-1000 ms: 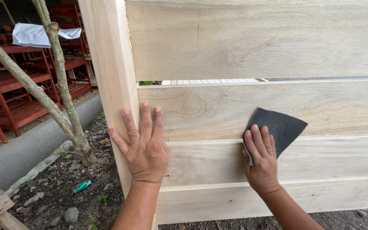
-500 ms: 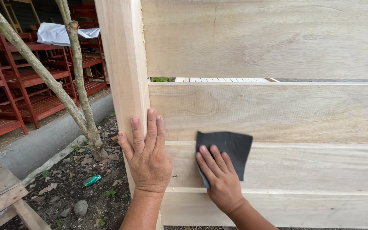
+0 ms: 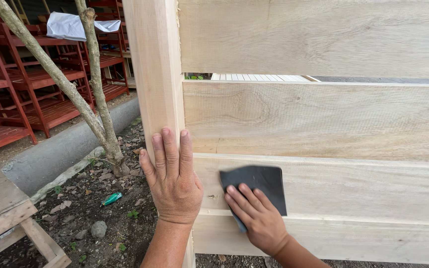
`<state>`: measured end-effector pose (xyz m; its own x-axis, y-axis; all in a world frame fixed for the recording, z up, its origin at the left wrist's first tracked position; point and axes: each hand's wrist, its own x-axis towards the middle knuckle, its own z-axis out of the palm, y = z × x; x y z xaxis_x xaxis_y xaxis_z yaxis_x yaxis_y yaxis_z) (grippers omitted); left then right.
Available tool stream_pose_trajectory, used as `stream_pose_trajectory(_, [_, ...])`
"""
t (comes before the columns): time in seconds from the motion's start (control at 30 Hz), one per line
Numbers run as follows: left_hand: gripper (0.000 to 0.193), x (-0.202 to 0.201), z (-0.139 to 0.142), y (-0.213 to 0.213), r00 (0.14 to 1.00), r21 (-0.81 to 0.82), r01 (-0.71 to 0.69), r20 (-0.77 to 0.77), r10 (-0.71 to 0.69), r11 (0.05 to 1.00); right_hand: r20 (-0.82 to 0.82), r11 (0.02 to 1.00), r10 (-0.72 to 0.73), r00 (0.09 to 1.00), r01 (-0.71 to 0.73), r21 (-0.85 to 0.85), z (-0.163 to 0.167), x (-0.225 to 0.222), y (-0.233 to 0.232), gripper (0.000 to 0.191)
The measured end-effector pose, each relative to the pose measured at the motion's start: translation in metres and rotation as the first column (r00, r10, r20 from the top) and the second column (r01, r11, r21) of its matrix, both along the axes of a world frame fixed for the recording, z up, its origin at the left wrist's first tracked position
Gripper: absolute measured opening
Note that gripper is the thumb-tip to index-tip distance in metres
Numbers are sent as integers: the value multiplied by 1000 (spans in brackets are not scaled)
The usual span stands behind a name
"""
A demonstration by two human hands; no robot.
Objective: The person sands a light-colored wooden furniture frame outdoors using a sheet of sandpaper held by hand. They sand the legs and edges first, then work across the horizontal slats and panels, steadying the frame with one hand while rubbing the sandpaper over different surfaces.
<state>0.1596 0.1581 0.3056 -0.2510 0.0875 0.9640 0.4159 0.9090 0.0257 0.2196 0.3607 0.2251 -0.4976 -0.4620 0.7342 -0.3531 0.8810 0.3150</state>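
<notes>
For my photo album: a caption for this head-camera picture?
Left hand flat on a pale wooden post, right hand pressing dark sandpaper against a plank.

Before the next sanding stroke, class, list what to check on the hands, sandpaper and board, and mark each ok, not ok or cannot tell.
1. Left hand braced flat on the upright post: ok.
2. Right hand fingers pressing the dark sandpaper sheet: ok.
3. Sandpaper lying flat on the third board: ok.
4. Hands apart, not overlapping: ok.
5. Grit wear on the sheet: cannot tell.
</notes>
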Motion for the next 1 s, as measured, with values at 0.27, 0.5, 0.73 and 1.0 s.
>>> stream_pose_trajectory(0.27, [66, 2, 4, -1, 999, -13, 44, 7, -44, 999, -15, 999, 41, 999, -41, -26, -10, -35, -41, 64])
stream_pose_trajectory(0.5, [61, 2, 0, -4, 999, -50, -44, -16, 44, 998, 42, 999, -29, 999, 28, 17, -32, 7, -9, 71])
stream_pose_trajectory(0.73, [60, -3, -3, -3, 999, -42, -19, -29, 18, 999, 44, 998, 55, 998, -54, -21, -43, -31, -47, 65])
stream_pose_trajectory(1.0, [58, -6, -6, -5, 999, -47, -29, -19, 28, 998, -15, 997, -61, 998, 60, -53, -70, 1, 22, 66])
